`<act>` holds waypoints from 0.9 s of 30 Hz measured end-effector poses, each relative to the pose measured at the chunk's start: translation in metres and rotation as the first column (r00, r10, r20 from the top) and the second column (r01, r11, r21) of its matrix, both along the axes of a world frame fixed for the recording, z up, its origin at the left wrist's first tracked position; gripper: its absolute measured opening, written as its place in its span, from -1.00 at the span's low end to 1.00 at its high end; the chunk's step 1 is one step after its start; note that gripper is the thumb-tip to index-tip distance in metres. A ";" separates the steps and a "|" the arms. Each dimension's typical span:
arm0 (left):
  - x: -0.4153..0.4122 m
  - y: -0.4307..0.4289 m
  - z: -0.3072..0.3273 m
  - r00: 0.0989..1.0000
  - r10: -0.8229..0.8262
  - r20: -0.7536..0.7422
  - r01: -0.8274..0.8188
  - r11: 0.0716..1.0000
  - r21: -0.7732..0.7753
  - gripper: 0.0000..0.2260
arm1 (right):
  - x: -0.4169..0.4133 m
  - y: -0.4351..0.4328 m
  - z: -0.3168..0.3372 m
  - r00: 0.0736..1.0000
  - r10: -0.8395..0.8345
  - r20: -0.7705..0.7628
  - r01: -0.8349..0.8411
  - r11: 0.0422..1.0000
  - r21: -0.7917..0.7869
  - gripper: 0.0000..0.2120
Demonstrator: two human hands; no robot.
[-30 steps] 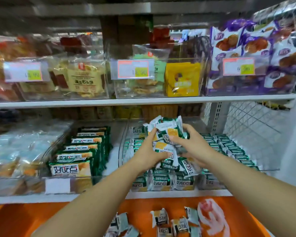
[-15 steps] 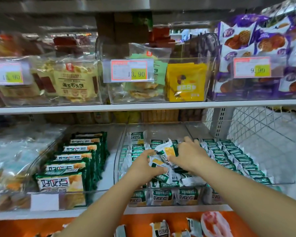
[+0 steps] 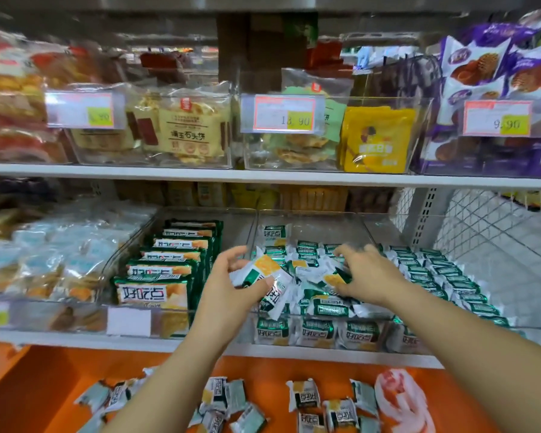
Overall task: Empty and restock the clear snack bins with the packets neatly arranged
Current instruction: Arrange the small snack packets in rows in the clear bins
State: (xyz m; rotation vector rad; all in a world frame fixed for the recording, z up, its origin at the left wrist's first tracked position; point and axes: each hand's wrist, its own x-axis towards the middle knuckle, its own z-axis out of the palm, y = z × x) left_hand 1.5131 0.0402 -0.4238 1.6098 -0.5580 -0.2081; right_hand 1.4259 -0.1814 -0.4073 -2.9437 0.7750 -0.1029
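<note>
The white shelf (image 3: 75,339) carries the clear snack bin (image 3: 325,226) I'm working in, and everything else sits around that bin. Left of it stand larger green packs (image 3: 152,292) in a tidy file; right of it, small packets in neat rows (image 3: 444,273). Below it an orange ledge (image 3: 60,376) holds scattered packets (image 3: 303,395). Inside the bin, upright packets line the front wall (image 3: 317,332) with a loose heap (image 3: 313,285) on top (a proper jumble). My left hand (image 3: 231,289) is at the bin's left edge, thumb and curled fingers gripping one green-and-yellow packet (image 3: 260,270) just above the heap. My right hand (image 3: 367,273) lies over the heap's right side, fingers spread and bent, tips on the packets; whether it pinches one I can't tell.
</note>
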 end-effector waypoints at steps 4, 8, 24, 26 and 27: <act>-0.004 0.028 -0.010 0.995 0.087 0.054 -0.087 0.996 0.000 -0.61 | 0.002 0.005 -0.003 1.000 0.010 0.002 -0.010 0.989 -0.149 -0.59; -0.002 0.044 -0.020 0.995 0.068 -0.074 -0.075 0.993 -0.088 -0.59 | -0.003 0.029 -0.001 0.920 -0.012 0.391 -0.010 0.999 0.053 -0.71; -0.008 0.050 -0.020 0.908 -0.138 -0.396 0.052 0.974 -0.219 -0.82 | -0.022 0.129 -0.010 0.872 -0.067 0.485 -0.372 0.553 0.745 -0.75; -0.009 0.051 -0.015 0.895 -0.203 -0.398 0.099 0.959 -0.266 -0.84 | -0.019 0.130 -0.012 0.870 -0.112 0.480 -0.338 0.572 0.747 -0.68; -0.011 0.051 -0.014 0.892 -0.242 -0.381 0.132 0.947 -0.292 -0.80 | -0.018 0.132 -0.010 0.860 -0.136 0.492 -0.327 0.594 0.735 -0.68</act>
